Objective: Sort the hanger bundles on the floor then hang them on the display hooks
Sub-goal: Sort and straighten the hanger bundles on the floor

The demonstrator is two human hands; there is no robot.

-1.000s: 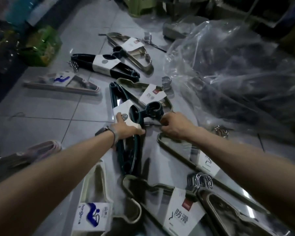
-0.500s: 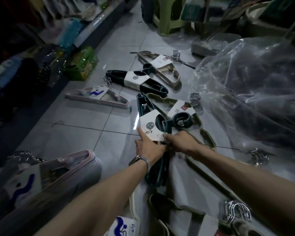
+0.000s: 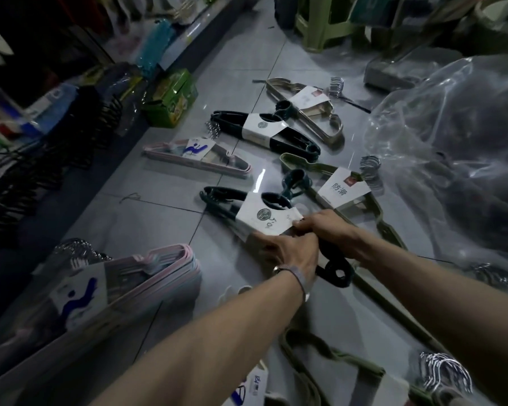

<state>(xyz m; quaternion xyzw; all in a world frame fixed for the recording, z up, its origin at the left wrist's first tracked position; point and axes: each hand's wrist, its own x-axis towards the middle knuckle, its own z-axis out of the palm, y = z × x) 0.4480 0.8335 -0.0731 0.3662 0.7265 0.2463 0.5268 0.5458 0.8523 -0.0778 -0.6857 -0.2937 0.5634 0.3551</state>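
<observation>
A dark green hanger bundle (image 3: 229, 199) with a white paper sleeve lies across the middle of the tiled floor. My left hand (image 3: 288, 253) grips its lower edge at the sleeve, and my right hand (image 3: 329, 230) grips it just to the right. An olive bundle (image 3: 373, 209) with a white label lies under and behind it. Farther back lie a black bundle (image 3: 294, 142), a beige bundle (image 3: 320, 118) and a pink bundle (image 3: 200, 162). A thick pink and white bundle (image 3: 123, 282) sits at near left.
A big crumpled clear plastic bag (image 3: 452, 148) fills the right side. Shelves with goods and black racks (image 3: 41, 159) line the left. A green box (image 3: 170, 98) stands by the shelf foot. A green stool (image 3: 326, 24) stands at the back. More olive bundles (image 3: 335, 364) lie near my arms.
The dark green bundle has swung from pointing away from me to lying crosswise, its tip now to the left. Both hands stayed on it. The view has tilted up and left.
</observation>
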